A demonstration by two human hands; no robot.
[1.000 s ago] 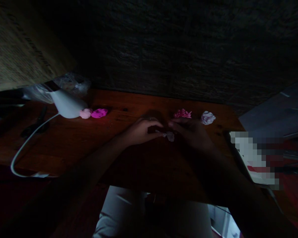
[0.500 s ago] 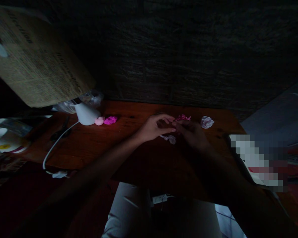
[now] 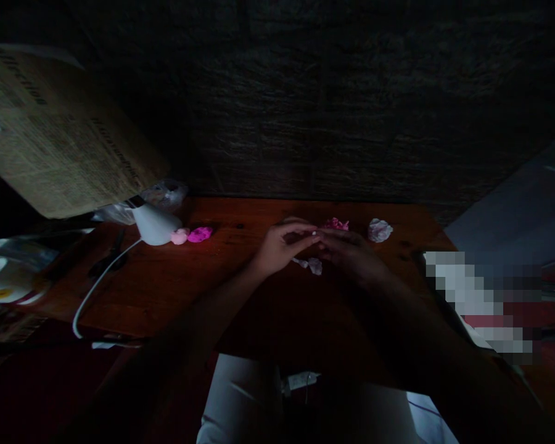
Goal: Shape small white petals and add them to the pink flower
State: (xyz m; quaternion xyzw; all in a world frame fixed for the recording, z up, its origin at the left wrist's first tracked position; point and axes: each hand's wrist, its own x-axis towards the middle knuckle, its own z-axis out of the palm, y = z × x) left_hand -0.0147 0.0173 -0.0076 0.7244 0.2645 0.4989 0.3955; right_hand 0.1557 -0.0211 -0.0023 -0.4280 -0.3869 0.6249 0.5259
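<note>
Well, both hands have met over the middle of the bench (image 3: 259, 296), fingertip to fingertip. The left hand (image 3: 277, 246) has its thumb and forefinger brought together, pinching a white speck (image 3: 315, 233), too small to make out as anything more. The right hand (image 3: 354, 254) has its fingers bunched against that same spot; from this light I can't tell whether it grips the speck too. Just below the fingertips, on the wood, lie two pale scraps (image 3: 315, 266), side by side. Right behind the right hand sits a pink flower (image 3: 337, 224), partly covered by it, and farther right, apart from everything, a white flower (image 3: 380, 230).

Over on the left, a white cone (image 3: 153, 223) leans on the bench, with a pale pink lump (image 3: 179, 236) up against it and a magenta lump (image 3: 200, 234) next to that. Its cord (image 3: 89, 283) loops down over the near edge, past dark scissors (image 3: 111, 262). Above hangs a panel (image 3: 69, 135) printed like newspaper, and a dark wall (image 3: 282, 105) rises behind.
</note>
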